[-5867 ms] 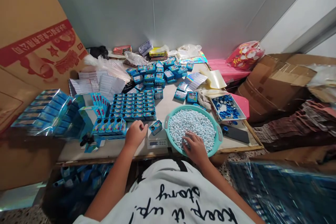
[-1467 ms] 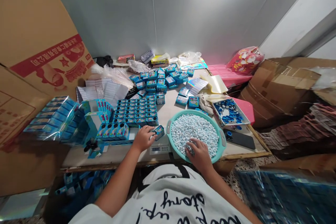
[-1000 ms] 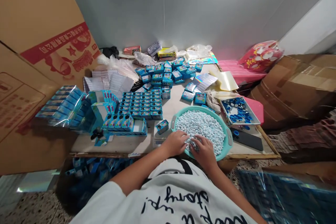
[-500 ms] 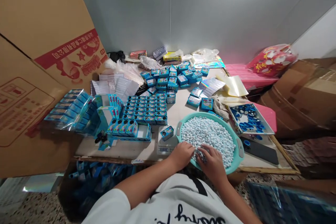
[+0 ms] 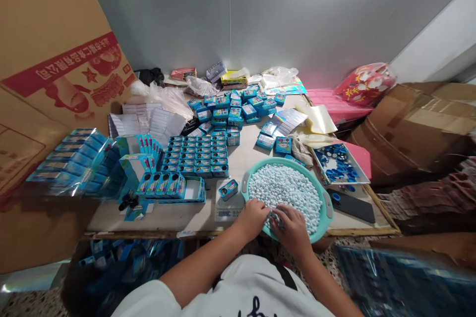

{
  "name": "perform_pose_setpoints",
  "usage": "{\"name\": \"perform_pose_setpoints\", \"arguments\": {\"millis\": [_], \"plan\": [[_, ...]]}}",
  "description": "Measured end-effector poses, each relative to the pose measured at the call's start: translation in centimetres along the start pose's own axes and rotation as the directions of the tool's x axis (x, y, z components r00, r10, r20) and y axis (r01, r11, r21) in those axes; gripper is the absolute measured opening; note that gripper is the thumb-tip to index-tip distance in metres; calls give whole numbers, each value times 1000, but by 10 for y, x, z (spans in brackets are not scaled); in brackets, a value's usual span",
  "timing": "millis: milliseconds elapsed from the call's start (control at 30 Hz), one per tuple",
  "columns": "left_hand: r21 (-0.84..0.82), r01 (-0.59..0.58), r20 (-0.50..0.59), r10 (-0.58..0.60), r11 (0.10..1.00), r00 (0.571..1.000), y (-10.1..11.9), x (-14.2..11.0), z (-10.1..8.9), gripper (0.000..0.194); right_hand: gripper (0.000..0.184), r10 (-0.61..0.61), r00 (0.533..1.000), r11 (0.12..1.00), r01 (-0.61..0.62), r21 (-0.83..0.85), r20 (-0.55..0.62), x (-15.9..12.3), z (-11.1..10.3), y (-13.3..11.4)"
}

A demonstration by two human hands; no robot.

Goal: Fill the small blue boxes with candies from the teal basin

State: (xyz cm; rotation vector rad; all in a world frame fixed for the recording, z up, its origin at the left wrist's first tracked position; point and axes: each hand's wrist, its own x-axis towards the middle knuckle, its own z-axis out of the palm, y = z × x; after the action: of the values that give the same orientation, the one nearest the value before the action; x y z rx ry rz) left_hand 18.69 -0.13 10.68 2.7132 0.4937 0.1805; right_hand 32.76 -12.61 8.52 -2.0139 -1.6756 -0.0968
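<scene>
A turquoise basin (image 5: 327, 210) with side handles is filled with small pale blue and white candies (image 5: 286, 185). At its near left rim is my left hand (image 5: 255, 217), its fingers curled together at the candies; what they hold is hidden. My right hand (image 5: 293, 232) reaches into the near part of the basin, fingers curled round candies beside the left fingertips. Left of the basin, a small blue box (image 5: 228, 189) with a round dark opening lies tilted on a scale (image 5: 226, 214). Farther left stand rows of similar blue boxes (image 5: 197, 156).
An open display tray (image 5: 195, 190) holds several boxes at its left. Loose boxes (image 5: 234, 109) are heaped at the back. A white tray of blue caps (image 5: 340, 163) and a black phone (image 5: 353, 206) lie right of the basin. A large carton (image 5: 59, 124) rises at the left.
My left hand has let go of the blue box, left it on the scale and moved right to the basin, meeting my right hand. The right hand has stayed in the candies.
</scene>
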Motion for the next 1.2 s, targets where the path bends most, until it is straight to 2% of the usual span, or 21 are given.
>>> {"name": "perform_pose_setpoints", "arguments": {"millis": [167,367,633,900,967,1033,1133,1200], "plan": [[39,12,-2,-12,999,1000,-3,2,5,13,20,14,1000,1000,-14,6,9,1,-2,-2],[7,-50,-53,50,999,997,-7,-8,8,13,21,25,999,1000,-25,12,23,2,-3,-4],[-164,-60,-134,38,985,990,-14,-14,11,20,20,32,999,999,-32,6,11,2,-5,-5],[-342,-35,-207,-39,939,978,-13,-9,0,21,21,20,1000,1000,-20,12,9,2,-5,-5],[-365,-28,-260,-73,931,963,-15,-8,-7,21,21,22,1000,1000,-22,16,7,2,-5,-5],[-382,17,-337,-156,924,928,-24,-10,-18,19,20,27,1000,999,-27,19,5,2,-4,-5],[-386,117,-442,-295,915,847,-50,-21,-40,17,19,33,999,999,-33,21,-7,1,-2,-4],[-359,178,-473,-343,916,812,-70,-33,-53,16,19,29,1000,999,-29,20,-12,1,-1,-4]]}}
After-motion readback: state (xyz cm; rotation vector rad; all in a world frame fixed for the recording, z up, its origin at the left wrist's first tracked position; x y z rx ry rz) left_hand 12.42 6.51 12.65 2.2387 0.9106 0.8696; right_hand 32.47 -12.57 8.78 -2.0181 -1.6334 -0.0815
